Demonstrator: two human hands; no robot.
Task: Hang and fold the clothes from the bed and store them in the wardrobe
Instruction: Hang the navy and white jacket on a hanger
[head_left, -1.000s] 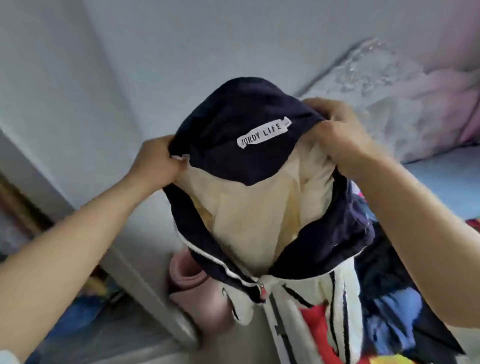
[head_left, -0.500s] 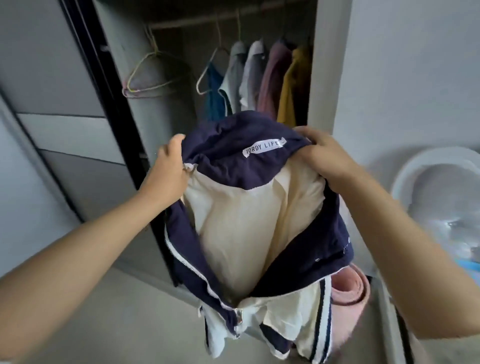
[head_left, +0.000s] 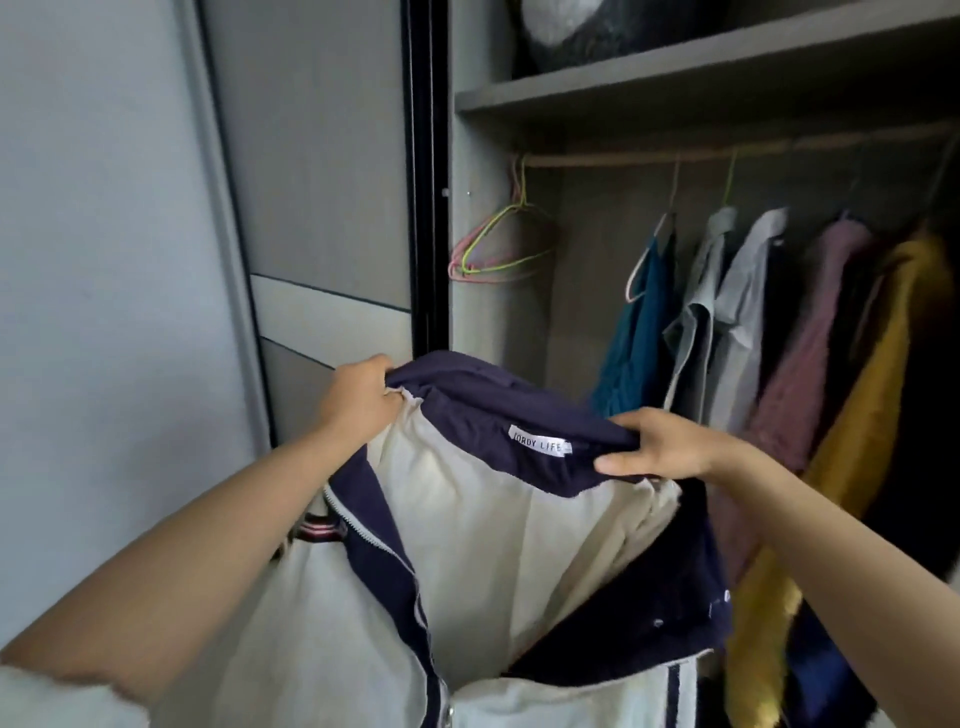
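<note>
A navy and cream jacket (head_left: 498, 525) with a white neck label hangs open in front of me, held up by its collar. My left hand (head_left: 363, 397) grips the collar's left end. My right hand (head_left: 660, 447) pinches the collar's right end. The open wardrobe (head_left: 675, 88) stands right behind it. Several empty wire hangers (head_left: 498, 249), pink and green, hang at the left end of the wooden rail (head_left: 727, 150).
Hung clothes fill the rail's right part: a teal garment (head_left: 639, 332), grey shirts (head_left: 727, 312), a mauve top (head_left: 810, 358), a mustard coat (head_left: 872, 415). A dark bag (head_left: 613, 26) sits on the upper shelf. The sliding door (head_left: 322, 208) is at left.
My view has swung from the bed side to face the wardrobe, which now looms close. The jacket stays held by its collar in both hands and sits lower in view.
</note>
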